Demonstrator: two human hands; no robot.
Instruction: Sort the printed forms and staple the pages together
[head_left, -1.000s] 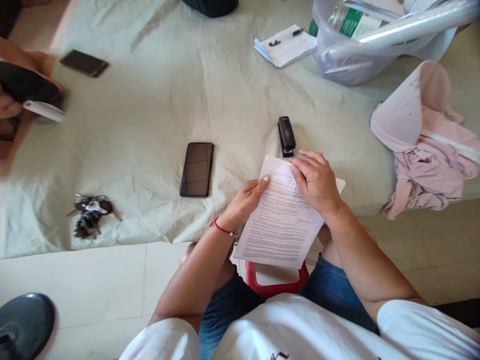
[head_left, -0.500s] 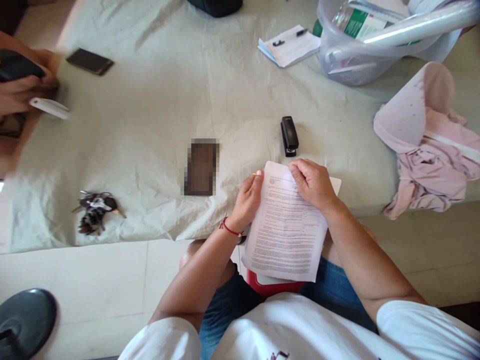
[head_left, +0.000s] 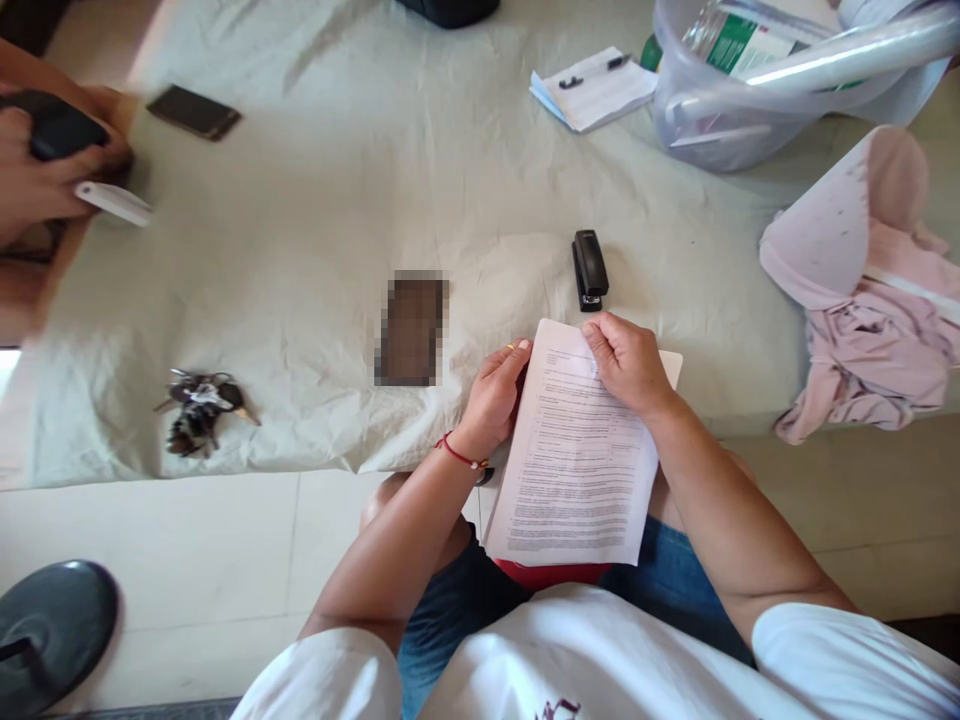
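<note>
Both hands grip the printed papers (head_left: 577,460) just below the stapler (head_left: 590,268): left hand (head_left: 495,398) pinches the left edge, right hand (head_left: 628,362) the top. Text's too small to read. Up right of the stapler, a clear tub (head_left: 720,110) holds a green-labelled bottle (head_left: 739,42).

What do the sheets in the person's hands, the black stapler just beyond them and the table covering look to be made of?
The sheets look like plain matte white paper: thin, printed with lines of text, bending in both hands. The stapler seems black plastic or painted metal, with a slight sheen; the look leaves it open. The table covering appears to be pale woven cloth, matte and full of creases.
</note>
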